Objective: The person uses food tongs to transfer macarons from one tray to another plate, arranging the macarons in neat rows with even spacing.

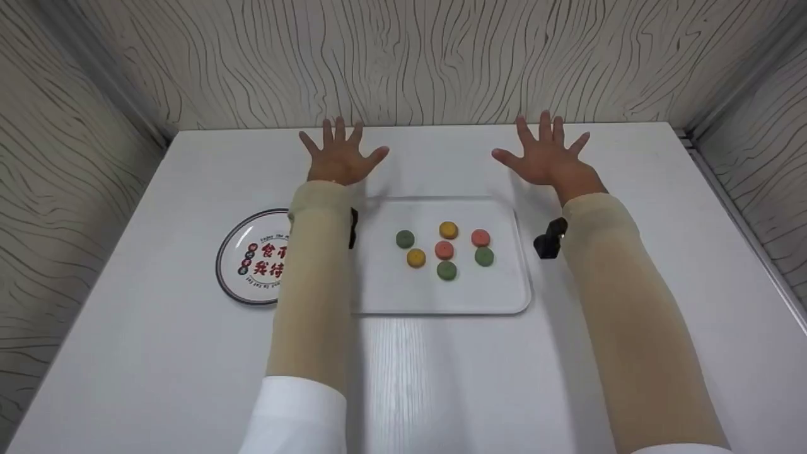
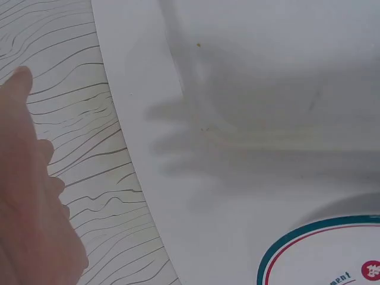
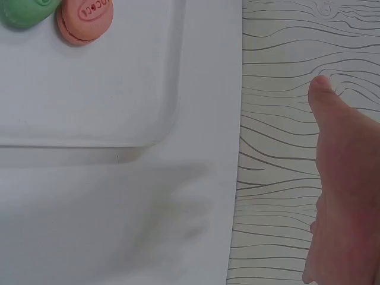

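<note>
In the head view my left hand (image 1: 340, 159) is held out over the back of the table with its fingers spread, holding nothing. My right hand (image 1: 548, 157) stretches out the same way at the back right, also holding nothing. Between and below them lies a white tray (image 1: 391, 296) with several small macarons: green (image 1: 446, 271), yellow (image 1: 416, 258) and pink (image 1: 480, 238). A round white plate (image 1: 232, 268) with a dark rim and red lettering sits left of the tray, its right part hidden behind my left forearm. The right wrist view shows a pink macaron (image 3: 86, 21) near the tray's edge.
The white table (image 1: 157, 353) ends at a wood-grain patterned wall (image 1: 429, 63) behind the hands. Similar panels (image 1: 44, 189) rise at either side. A black wrist device (image 1: 551, 239) sticks out from the right sleeve beside the tray.
</note>
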Action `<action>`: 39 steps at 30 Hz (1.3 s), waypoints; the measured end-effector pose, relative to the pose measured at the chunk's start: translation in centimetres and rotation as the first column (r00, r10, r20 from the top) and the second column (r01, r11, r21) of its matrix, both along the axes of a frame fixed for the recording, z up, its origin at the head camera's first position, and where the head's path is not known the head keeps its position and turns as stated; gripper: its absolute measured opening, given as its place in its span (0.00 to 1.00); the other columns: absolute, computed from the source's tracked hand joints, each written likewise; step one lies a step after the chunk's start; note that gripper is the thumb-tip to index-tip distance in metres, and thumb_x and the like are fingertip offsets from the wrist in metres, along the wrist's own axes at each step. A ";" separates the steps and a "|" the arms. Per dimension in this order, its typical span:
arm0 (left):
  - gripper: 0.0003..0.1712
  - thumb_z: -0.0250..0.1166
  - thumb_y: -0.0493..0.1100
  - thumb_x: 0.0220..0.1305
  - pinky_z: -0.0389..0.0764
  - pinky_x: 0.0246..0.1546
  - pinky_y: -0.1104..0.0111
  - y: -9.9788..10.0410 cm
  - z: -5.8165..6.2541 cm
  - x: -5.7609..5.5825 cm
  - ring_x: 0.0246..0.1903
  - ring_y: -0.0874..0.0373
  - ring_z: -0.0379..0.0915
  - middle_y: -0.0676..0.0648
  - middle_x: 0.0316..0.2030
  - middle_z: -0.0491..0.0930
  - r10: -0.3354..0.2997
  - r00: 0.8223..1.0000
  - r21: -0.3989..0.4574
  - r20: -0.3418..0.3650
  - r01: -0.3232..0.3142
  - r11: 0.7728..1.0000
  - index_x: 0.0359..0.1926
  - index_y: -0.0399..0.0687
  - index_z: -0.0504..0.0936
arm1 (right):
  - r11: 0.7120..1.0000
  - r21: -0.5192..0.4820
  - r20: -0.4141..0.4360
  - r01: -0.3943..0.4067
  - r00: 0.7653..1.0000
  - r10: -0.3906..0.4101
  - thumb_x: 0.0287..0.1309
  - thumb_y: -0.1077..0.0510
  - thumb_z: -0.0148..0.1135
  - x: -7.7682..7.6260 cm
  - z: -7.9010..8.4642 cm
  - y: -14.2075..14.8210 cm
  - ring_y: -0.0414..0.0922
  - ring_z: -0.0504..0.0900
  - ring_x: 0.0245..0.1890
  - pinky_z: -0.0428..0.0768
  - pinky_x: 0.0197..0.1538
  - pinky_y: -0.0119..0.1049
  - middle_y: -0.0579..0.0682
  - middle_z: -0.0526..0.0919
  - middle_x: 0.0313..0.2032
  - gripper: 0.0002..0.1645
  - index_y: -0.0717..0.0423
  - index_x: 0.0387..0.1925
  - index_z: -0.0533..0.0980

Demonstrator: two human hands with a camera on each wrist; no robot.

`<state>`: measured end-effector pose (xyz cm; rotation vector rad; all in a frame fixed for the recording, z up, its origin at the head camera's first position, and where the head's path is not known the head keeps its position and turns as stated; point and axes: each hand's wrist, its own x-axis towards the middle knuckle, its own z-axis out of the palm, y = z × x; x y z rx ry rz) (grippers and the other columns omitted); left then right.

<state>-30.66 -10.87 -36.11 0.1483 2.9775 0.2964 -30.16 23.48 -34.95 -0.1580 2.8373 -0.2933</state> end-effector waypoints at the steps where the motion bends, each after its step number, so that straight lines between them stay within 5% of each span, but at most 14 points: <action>1: 0.50 0.36 0.76 0.73 0.28 0.70 0.31 0.0 0.1 0.0 0.79 0.39 0.24 0.36 0.81 0.36 -0.005 1.000 0.005 0.012 0.005 1.000 0.83 0.53 0.43 | 1.000 -0.004 0.002 -0.006 1.000 0.006 0.69 0.21 0.31 0.0 0.0 0.1 0.66 0.15 0.74 0.18 0.62 0.77 0.69 0.17 0.76 0.59 0.53 0.80 0.28; 16: 0.51 0.34 0.77 0.72 0.23 0.70 0.33 0.0 1.2 -0.4 0.79 0.41 0.19 0.38 0.81 0.29 -0.130 0.989 -0.020 0.072 0.132 0.991 0.83 0.54 0.39 | 0.994 0.003 -0.027 -0.107 0.994 0.107 0.67 0.19 0.31 1.4 0.8 1.6 0.66 0.18 0.76 0.18 0.63 0.77 0.67 0.19 0.77 0.60 0.51 0.81 0.29; 39: 0.51 0.36 0.77 0.72 0.19 0.69 0.35 -4.6 1.0 3.0 0.79 0.41 0.18 0.40 0.81 0.27 -0.244 0.969 -0.037 0.048 0.246 0.969 0.83 0.54 0.37 | 0.975 0.017 -0.079 -0.220 0.972 0.221 0.72 0.25 0.40 6.6 0.9 3.4 0.66 0.25 0.78 0.20 0.65 0.76 0.66 0.26 0.79 0.55 0.52 0.82 0.36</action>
